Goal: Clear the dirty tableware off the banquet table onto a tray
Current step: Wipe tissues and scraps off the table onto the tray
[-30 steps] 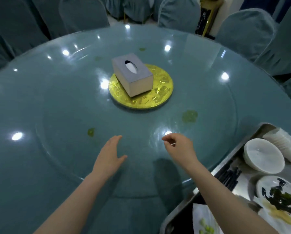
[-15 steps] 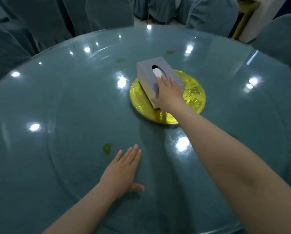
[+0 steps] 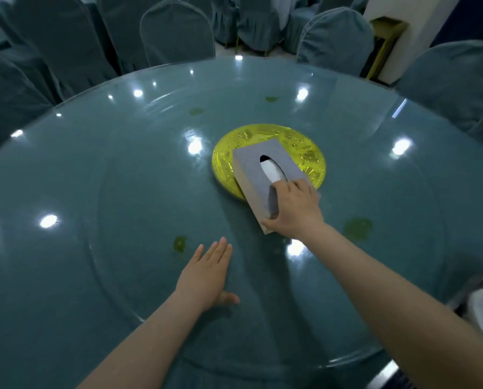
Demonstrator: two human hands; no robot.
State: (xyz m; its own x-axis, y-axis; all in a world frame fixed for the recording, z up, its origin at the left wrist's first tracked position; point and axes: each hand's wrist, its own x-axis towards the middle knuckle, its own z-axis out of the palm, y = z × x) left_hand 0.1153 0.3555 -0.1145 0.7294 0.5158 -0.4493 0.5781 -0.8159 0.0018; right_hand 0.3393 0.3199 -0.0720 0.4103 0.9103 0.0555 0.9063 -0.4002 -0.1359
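I see the grey tissue box [image 3: 258,175] half on the gold plate [image 3: 304,153], its near end sticking out past the plate's near rim. My right hand [image 3: 293,209] clamps that near end, thumb on the side. My left hand [image 3: 206,273] lies flat, fingers straight, on the glass table [image 3: 94,192], nearer than the plate. Green stains [image 3: 356,228] sit around the plate.

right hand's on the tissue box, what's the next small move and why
Probably lift the tissue box clear and carry it toward the person. The right hand grips its near end, and the box overhangs the gold plate, partly off it. The left hand rests flat on the glass table.
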